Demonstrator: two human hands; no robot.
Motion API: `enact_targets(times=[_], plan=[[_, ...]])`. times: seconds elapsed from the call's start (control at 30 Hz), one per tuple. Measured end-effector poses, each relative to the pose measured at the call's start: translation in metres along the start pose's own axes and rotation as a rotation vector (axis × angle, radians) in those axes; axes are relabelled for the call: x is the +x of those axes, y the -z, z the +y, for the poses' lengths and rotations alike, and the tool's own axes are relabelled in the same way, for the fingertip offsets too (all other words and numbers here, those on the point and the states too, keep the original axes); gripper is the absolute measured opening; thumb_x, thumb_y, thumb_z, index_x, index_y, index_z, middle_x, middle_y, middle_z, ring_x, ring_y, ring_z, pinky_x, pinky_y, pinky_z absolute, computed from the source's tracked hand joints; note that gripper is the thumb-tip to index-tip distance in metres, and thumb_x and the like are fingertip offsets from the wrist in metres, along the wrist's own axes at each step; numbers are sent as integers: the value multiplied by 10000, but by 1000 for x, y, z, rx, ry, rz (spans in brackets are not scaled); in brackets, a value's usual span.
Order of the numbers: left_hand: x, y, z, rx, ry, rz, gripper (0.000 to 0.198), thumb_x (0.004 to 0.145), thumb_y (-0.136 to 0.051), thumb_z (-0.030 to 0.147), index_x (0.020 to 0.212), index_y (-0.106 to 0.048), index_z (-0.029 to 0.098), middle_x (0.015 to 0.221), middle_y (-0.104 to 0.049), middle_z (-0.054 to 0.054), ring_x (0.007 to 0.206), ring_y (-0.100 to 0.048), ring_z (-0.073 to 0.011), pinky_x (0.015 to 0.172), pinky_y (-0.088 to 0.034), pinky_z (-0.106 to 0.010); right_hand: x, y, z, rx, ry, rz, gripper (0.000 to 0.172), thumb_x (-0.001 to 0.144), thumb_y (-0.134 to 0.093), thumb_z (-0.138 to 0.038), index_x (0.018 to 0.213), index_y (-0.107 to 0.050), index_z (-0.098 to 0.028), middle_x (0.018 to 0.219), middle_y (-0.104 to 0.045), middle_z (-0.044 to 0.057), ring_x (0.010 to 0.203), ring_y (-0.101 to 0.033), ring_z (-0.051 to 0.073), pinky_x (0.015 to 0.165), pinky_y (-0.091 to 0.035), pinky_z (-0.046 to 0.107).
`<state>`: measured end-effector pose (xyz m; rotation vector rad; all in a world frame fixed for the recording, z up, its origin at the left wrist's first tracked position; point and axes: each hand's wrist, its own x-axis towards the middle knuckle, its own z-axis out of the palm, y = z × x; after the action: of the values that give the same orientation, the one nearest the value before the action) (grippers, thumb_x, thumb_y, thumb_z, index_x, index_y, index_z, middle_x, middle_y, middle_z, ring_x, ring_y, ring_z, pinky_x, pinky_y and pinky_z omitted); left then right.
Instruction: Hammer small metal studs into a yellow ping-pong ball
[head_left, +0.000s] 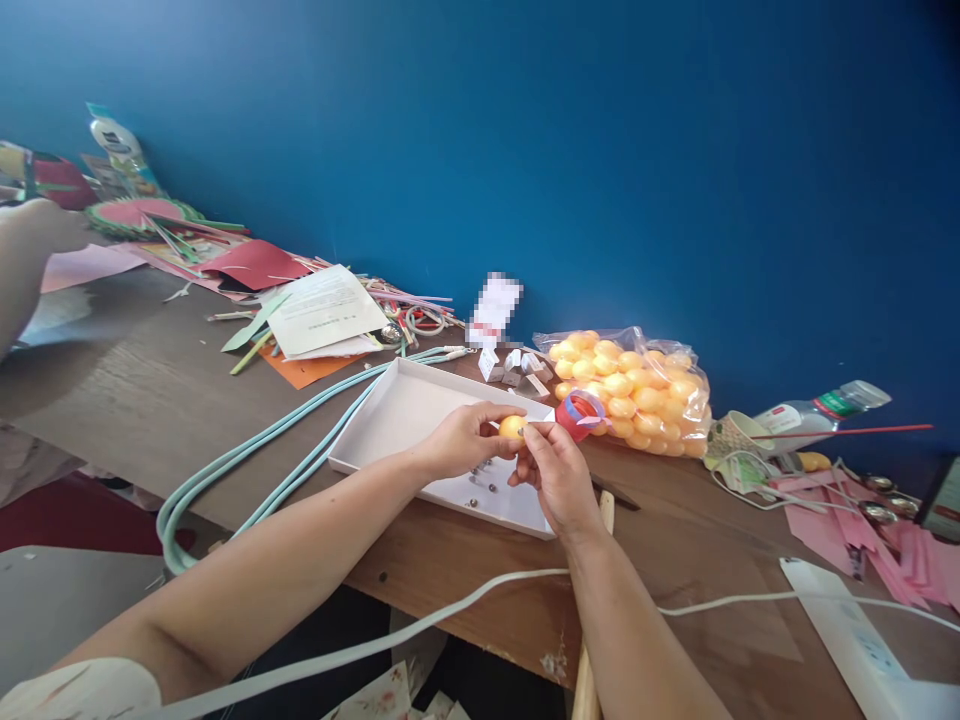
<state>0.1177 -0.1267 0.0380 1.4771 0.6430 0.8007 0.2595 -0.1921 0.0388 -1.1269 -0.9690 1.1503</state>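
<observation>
My left hand [469,437] is closed, pinching a small yellow-orange plastic ball [511,427] between thumb and fingers. Against the ball's right side, the closed fingertips of my right hand [553,468] hold a tiny dark metal piece [522,431], too small to name for sure. Both hands are above a shallow white box tray [397,405], where several small round metal pieces [492,488] lie scattered. Just beyond my right hand stands a red and blue ring-shaped roll [579,412]. Behind it a clear plastic bag [637,390] is full of similar yellow-orange balls.
A pale green cord [285,415] loops left of the tray. Papers [326,312] and sticks pile up along the blue wall. Rightward are a wooden handle [606,510], a bottle [817,415], pink strips [832,520] and a power strip [847,620]. Another person's arm [30,260] shows far left.
</observation>
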Motion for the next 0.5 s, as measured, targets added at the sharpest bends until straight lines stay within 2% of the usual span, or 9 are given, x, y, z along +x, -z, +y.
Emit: enact_targets(times=[0.3,0.5], plan=[[0,0,0,-46,42,8,514,711,-729,347,1165,-614,138,977,-671,-90,776,-649,-162,706,-540,-287,-1,-1,1,-2,9,-3,246,796,-664,-433,866,-577,-214,619,-579,-49,457,-471,78,450,-497,219],[0,1,3,-60,53,-4,531,712,-729,316,1195,-597,142,982,-674,-89,807,-648,-169,755,-542,-314,-1,-2,1,28,13,7,317,821,-586,-534,813,-558,-218,625,-537,-47,471,-480,83,434,-481,212]])
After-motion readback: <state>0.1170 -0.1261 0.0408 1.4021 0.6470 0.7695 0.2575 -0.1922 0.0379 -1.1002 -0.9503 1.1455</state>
